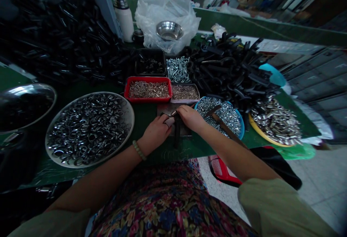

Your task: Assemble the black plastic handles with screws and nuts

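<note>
Left hand [158, 130]: seemingly gripping black part [176, 132].
Right hand [189, 117]: pinching metal piece [174, 113].
Progress: judged midway; rings [89, 128] lie loose.

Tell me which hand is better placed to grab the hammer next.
Probably the right hand: it is nearer the hammer lying across the blue basin, while the left hand is farther away.

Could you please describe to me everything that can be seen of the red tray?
The red tray is rectangular with rounded corners and a raised rim; it looks like plastic. It stands upright on the green tabletop, beyond the left hand. Slim, coppery-silver metal pins lie jumbled across its inside. A black tray is just behind and a pale tray at its right end; whether they touch it is unclear. Neither hand touches it.
</note>
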Tool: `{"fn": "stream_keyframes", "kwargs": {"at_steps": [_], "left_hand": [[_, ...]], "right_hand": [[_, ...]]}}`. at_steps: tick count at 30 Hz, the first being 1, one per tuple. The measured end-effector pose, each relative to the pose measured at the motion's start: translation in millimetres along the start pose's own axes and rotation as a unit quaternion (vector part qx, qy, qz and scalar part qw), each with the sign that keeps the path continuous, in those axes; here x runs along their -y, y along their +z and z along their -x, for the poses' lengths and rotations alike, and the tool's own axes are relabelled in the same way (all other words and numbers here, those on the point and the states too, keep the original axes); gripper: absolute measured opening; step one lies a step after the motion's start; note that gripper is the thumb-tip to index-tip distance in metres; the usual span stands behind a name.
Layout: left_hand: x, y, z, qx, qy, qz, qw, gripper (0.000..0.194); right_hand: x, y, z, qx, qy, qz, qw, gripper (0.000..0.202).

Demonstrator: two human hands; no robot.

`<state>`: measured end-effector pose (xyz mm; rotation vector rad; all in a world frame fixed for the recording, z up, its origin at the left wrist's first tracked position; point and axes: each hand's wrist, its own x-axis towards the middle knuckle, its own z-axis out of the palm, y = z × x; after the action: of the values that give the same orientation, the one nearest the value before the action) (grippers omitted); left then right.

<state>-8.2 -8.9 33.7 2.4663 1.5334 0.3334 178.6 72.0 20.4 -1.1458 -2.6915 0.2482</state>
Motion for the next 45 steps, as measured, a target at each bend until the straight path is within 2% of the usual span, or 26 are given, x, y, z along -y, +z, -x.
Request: {"fn": "stream_keyframes", "kwargs": {"at_steps": [3, 5, 7, 8, 10, 13, 15, 17, 20, 23, 25, 29, 33, 37, 41, 43, 45], "left_hand": [[0, -0.4, 2, 0.0, -0.004, -0.003, 1.0, 0.022], [0, -0.4, 3, 0.003, -0.01, -0.001, 1.0, 0.025], [1, -0.4, 4, 0.009, -0.009, 0.001, 1.0, 0.026], [1, -0.4, 4, 0.012, -0.008, 0.002, 1.0, 0.026], [1, -0.3, 4, 0.014, -0.003, 0.003, 1.0, 0.026], [2, 0.3, 4, 0.011, -0.005, 0.001, 1.0, 0.026], [2, 1.2, 3, 0.013, -0.009, -0.002, 1.0, 0.025], [2, 2.1, 3, 0.015, -0.011, -0.001, 1.0, 0.023], [2, 3.2, 3, 0.014, -0.016, 0.008, 1.0, 0.025], [2, 3.7, 2, 0.019, -0.019, 0.01, 1.0, 0.029], [2, 3.7, 2, 0.021, -0.019, 0.005, 1.0, 0.03], [1, 3.5, 2, 0.025, -0.014, -0.005, 1.0, 0.026], [1, 3.0, 2, 0.017, -0.009, -0.003, 1.0, 0.026], [2, 0.8, 1, 0.014, -0.01, 0.0, 1.0, 0.027], [0, 3.5, 1, 0.014, -0.007, 0.002, 1.0, 0.028], [-2, 5.2, 3, 0.014, -0.017, 0.0, 1.0, 0.029], [-1, 1.8, 6, 0.018, -0.027, 0.005, 0.999, 0.028]], "right_hand": [[0, -12, 9, -0.005, 0.019, -0.062, 0.998, 0.027], [-8, -23, 29, -0.053, 0.072, -0.071, 0.993, 0.032], [-23, -34, 60, -0.106, 0.16, -0.006, 0.981, 0.039], [-32, -39, 78, -0.11, 0.209, 0.048, 0.971, 0.042], [-48, -44, 111, -0.068, 0.287, 0.137, 0.946, 0.042], [-55, -44, 136, -0.004, 0.321, 0.172, 0.931, 0.038], [-43, -43, 132, -0.015, 0.326, 0.136, 0.935, 0.039], [-21, -44, 114, -0.061, 0.316, 0.058, 0.945, 0.04], [14, -51, 80, -0.08, 0.23, -0.076, 0.967, 0.04], [34, -57, 55, -0.086, 0.178, -0.125, 0.972, 0.041], [37, -58, 46, -0.104, 0.187, -0.121, 0.969, 0.041], [37, -60, 41, -0.028, 0.191, -0.116, 0.974, 0.04], [41, -63, 41, -0.093, 0.211, -0.107, 0.967, 0.039], [42, -62, 39, -0.02, 0.2, -0.103, 0.974, 0.037], [40, -59, 39, -0.09, 0.216, -0.105, 0.967, 0.038], [40, -60, 41, -0.057, 0.223, -0.1, 0.968, 0.037], [43, -62, 45, -0.015, 0.199, -0.107, 0.974, 0.038]]}}
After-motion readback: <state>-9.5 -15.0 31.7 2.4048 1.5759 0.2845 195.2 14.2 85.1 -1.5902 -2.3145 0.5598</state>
